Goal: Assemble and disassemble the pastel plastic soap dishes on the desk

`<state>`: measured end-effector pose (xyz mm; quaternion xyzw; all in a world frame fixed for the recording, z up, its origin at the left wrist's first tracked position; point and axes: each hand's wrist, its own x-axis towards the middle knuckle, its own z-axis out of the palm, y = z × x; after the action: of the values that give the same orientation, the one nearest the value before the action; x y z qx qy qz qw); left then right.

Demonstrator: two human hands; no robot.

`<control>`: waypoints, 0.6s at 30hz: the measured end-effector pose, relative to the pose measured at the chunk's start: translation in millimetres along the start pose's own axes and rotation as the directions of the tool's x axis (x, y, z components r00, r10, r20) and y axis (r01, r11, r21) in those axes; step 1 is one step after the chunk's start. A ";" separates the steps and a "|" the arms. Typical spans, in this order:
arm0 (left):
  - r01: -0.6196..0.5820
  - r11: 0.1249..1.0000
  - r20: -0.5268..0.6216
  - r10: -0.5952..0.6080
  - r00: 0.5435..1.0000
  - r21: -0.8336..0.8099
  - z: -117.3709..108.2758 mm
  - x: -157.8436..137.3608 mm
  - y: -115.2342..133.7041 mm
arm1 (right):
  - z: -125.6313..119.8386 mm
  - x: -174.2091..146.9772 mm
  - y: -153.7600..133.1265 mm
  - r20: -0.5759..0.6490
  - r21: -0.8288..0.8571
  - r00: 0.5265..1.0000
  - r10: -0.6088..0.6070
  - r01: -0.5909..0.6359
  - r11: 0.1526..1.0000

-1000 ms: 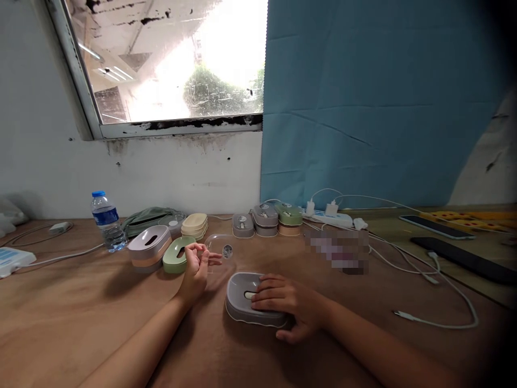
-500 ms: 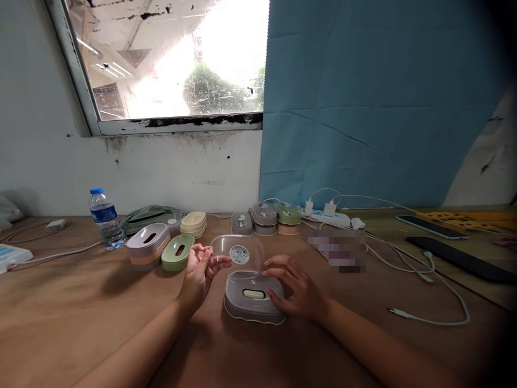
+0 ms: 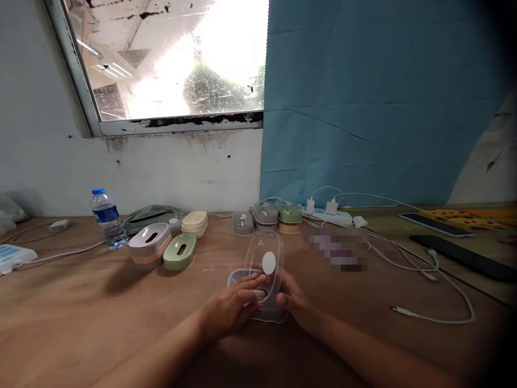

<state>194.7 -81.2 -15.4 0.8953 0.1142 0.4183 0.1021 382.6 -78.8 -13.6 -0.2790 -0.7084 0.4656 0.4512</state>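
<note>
Left hand [image 3: 226, 311]: 1, fingers together over the lower left edge of the clear lid; whether they clamp it cannot be told. Right hand [image 3: 298, 302]: 1, closed on the lid's right edge, thumb on the near side, fingers partly hidden behind.

Clear lid [image 3: 258, 253]: 1, between the 2 hands, tilted steeply above the grey box; transparent, rounded at the corners, bearing 1 white oval patch [image 3: 269, 263].

Grey box [image 3: 274, 313]: 1, on the brown table [image 3: 81, 323], below the lid and partly covered by the left hand; rounded, with 1 pale piece in its slot.

Beyond, to the left: 1 green slotted box [image 3: 177, 261], beside 1 pink-topped box [image 3: 147, 245] with an orange band; 1 stack of cream trays [image 3: 194, 223]; 1 water bottle [image 3: 107, 218], blue-capped.

Farther back, centre: 3 lidded containers [image 3: 265, 221], 2 grey, 1 green-topped.
</note>
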 end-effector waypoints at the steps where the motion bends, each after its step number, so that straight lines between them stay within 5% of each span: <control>1: -0.028 0.999 0.026 0.027 0.999 0.031 -0.3 0.8 -0.6 | 1.8 -0.6 1.9 -0.002 0.055 1.000 0.018 -0.017 0.998; 6: -0.014 1.000 0.089 0.015 0.996 -0.015 -6.7 2.3 -0.9 | 4.7 -0.9 3.5 -0.038 0.109 0.999 -0.006 0.010 0.994; 10: 0.001 0.996 -0.077 -0.008 0.997 -0.090 -16.4 -2.3 -8.7 | -1.3 -1.1 -3.7 -0.090 -0.097 0.986 -0.141 0.133 0.986; 14: 0.131 0.958 -0.252 -0.197 0.948 -0.256 -23.6 -8.1 -23.3 | -13.9 -0.1 -14.8 -0.067 -0.497 0.933 -0.353 0.275 0.823; 18: 0.142 0.898 -0.266 -0.270 0.925 -0.417 -23.4 -11.7 -34.9 | -23.4 1.4 -22.6 0.049 -0.648 0.909 -0.415 0.345 0.679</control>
<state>165.2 -49.3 -18.9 0.7604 0.1389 0.5575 0.3029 403.6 -77.4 11.3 -0.2863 -0.8425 0.0754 0.4500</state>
